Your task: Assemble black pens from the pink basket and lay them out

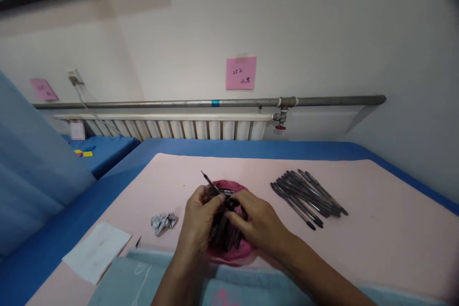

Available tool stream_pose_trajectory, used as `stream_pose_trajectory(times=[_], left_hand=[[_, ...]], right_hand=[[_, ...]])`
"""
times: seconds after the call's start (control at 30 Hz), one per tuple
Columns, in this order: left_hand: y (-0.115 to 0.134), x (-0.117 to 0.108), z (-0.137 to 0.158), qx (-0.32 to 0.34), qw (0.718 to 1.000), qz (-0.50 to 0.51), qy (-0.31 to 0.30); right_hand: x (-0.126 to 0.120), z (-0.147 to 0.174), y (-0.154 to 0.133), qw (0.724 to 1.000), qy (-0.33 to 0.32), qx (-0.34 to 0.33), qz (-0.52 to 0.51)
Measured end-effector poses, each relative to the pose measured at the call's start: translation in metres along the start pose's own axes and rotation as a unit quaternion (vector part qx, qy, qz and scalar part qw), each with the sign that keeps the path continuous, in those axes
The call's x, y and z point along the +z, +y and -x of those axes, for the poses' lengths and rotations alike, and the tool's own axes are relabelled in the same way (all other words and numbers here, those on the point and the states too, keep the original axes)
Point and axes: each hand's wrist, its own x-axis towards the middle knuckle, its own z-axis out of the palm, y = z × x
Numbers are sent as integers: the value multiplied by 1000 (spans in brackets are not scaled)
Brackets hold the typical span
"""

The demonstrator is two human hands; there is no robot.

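Note:
My left hand (202,213) is closed around a dark pen refill (211,183), whose thin tip points up and to the left. Close beside it, my right hand (256,217) has its thumb and fingers pinched together over a small dark part I cannot make out. Both hands are above a round pink basket (238,259) holding several black pen pieces (225,236). To the right, a pile of black pens (304,196) lies fanned out on the pink sheet.
A crumpled paper (164,223) and a flat white paper (96,251) lie left, with a small dark pen tip (138,242) nearby. Teal cloth (139,275) covers the near edge. The pink sheet (387,229) lies on a blue bed (247,148) before a radiator (201,129).

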Motion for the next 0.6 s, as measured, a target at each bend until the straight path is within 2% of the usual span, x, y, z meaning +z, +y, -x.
stream_pose_trajectory(times=[0.13,0.2,0.23,0.33,0.37,0.43,0.5,0.6], left_hand=[[-1,4,5,-24,997,-51,-57],[4,-1,4,-25,995,-72,-58],[7,-5,1,-15,995,-86,-49],[15,-24,-9,44,983,-161,78],[17,-30,-13,58,976,-186,101],[17,-41,-18,68,963,-243,98],[16,-48,-21,82,936,-331,85],[14,-51,-22,99,855,-504,77]], right_hand=[[0,-2,-2,998,-1,28,-51],[1,-3,-1,994,-4,46,-104],[1,-4,1,990,-4,62,-130],[2,-5,8,977,5,122,-173],[2,-6,11,975,8,136,-178],[4,-6,16,972,15,146,-183],[5,-6,20,972,22,147,-183],[8,-5,24,972,39,155,-171]])
